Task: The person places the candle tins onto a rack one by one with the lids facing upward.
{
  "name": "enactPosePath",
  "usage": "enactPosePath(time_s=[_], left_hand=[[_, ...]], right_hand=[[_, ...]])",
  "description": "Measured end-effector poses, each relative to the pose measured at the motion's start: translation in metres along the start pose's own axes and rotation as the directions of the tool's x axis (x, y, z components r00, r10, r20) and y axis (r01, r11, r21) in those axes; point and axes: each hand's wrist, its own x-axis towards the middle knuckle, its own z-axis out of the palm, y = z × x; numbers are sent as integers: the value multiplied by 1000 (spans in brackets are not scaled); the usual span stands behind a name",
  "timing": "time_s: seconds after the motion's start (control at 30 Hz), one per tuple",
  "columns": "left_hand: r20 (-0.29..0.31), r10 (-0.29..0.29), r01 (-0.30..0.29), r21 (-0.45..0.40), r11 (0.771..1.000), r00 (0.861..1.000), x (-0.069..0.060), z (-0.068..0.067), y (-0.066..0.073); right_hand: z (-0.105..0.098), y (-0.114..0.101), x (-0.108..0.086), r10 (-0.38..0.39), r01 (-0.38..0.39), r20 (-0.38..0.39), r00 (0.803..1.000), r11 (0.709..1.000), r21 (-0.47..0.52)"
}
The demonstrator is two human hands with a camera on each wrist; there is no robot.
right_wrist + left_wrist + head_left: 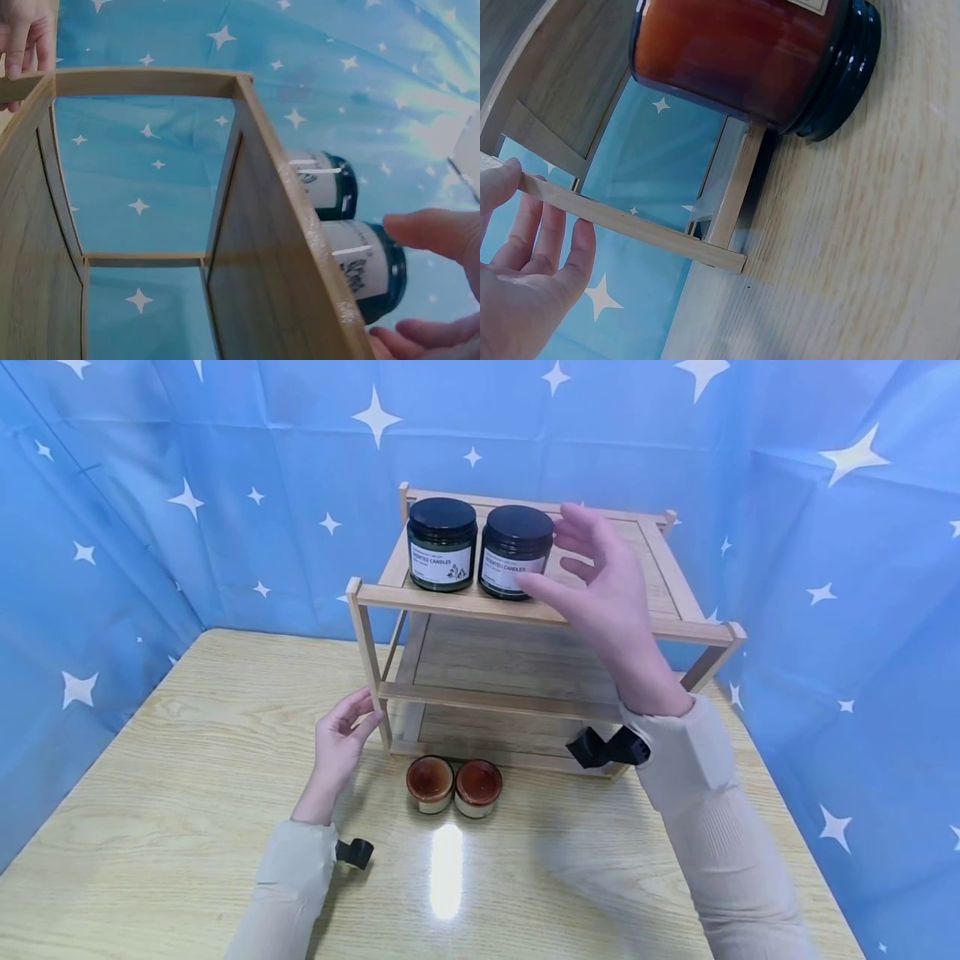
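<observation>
Two dark green candle jars with black lids, the left one and the right one, stand side by side on the top shelf of a wooden rack. My right hand is spread around the right side of the right jar, fingers behind and thumb in front; whether it touches the glass I cannot tell. In the right wrist view the thumb is beside that jar. My left hand holds the rack's front left post between thumb and fingers.
Two amber jars, one beside the other, stand on the wooden table before the rack's lower front edge. A blue curtain with white stars hangs behind and at both sides.
</observation>
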Motion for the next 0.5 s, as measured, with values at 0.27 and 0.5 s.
enactPosePath(time_s=[0.27,0.5], left_hand=[[2,-4,4,2,1000,1000,1,1,1],[-7,3,-3,-10,1000,1000,0,1,1]], right_hand=[[-8,2,-22,-29,31,-27,999,997,74],[-7,9,-43,-120,123,-28,992,982,141]])
